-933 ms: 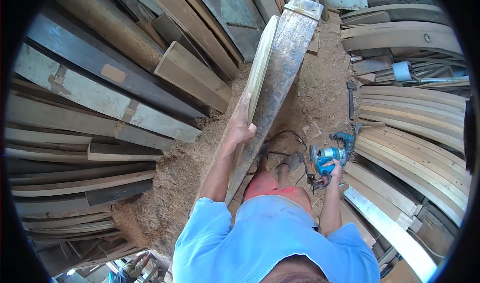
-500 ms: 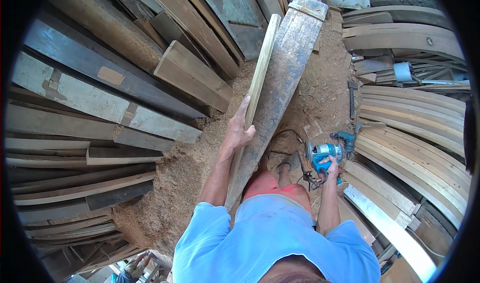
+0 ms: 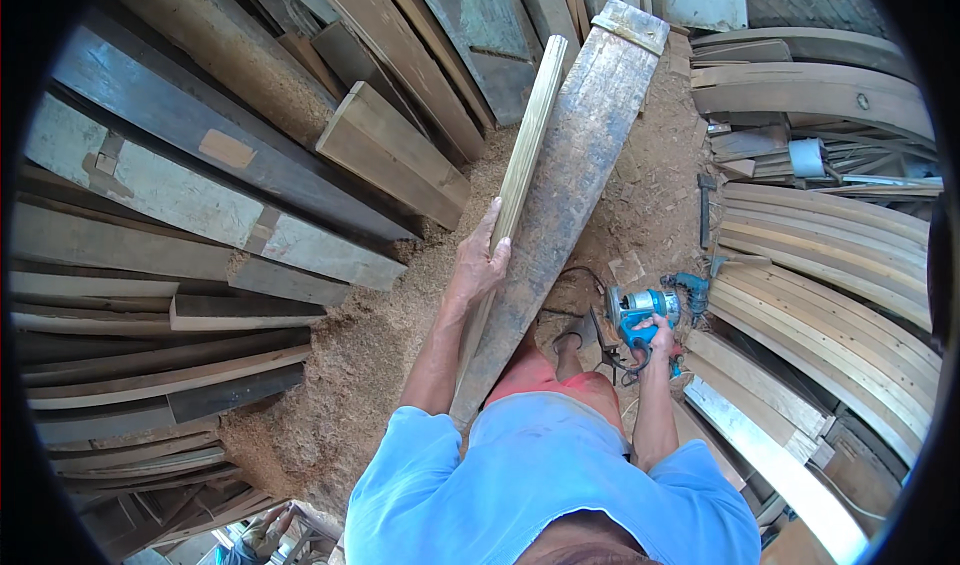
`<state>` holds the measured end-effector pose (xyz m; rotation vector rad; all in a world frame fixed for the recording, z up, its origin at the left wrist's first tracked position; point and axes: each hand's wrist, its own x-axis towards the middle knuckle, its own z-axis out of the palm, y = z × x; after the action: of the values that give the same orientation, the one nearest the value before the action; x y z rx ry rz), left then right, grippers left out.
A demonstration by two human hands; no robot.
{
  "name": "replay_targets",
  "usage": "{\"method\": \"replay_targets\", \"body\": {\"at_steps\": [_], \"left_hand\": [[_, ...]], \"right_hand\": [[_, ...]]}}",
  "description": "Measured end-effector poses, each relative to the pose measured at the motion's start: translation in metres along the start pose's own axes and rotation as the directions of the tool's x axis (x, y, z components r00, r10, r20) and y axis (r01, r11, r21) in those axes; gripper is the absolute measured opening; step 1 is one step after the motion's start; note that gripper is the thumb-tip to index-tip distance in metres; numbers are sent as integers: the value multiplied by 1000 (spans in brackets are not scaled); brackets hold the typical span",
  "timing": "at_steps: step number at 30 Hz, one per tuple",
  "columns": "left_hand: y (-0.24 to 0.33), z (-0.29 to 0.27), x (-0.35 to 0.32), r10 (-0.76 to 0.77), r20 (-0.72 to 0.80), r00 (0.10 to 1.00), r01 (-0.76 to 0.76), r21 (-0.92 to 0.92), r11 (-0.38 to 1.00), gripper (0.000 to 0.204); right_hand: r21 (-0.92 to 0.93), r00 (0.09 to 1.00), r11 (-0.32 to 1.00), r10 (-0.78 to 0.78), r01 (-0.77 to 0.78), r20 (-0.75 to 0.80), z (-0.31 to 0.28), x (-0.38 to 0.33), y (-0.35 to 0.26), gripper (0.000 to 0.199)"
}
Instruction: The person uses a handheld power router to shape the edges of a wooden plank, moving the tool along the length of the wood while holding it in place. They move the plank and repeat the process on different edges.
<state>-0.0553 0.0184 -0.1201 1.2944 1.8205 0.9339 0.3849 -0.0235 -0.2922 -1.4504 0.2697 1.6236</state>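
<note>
A long, pale wooden strip with a grooved-looking face lies lengthwise along the left edge of a worn, narrow plank. My left hand is closed around the strip's middle, fingers stretched up its side and thumb across from them. Low on my right, my right hand grips the handle of a blue and silver power router, held off to the side of the plank. A dark cord curves near the tool. Part of the strip's lower end is hidden by my left hand and forearm.
Boards are stacked along the left. Curved, pale planks pile up on the right. A hammer and another teal power tool lie by that pile. Sawdust covers the floor. Another person's hand shows at the lower left.
The view has shifted slightly, and the plank's far end sits a little lower and to the right. The router has moved slightly left. Both hands keep their holds.
</note>
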Motion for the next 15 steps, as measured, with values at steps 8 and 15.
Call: {"method": "replay_targets", "body": {"at_steps": [8, 15], "left_hand": [[7, -8, 5, -70, 79, 994, 67, 33, 997, 72], [5, -10, 0, -25, 68, 997, 24, 26, 999, 76]], "right_hand": [[2, 1000, 1000, 14, -14, -26, 7, 8, 9, 6], [-44, 998, 999, -22, 19, -62, 32, -13, 14, 6]]}}
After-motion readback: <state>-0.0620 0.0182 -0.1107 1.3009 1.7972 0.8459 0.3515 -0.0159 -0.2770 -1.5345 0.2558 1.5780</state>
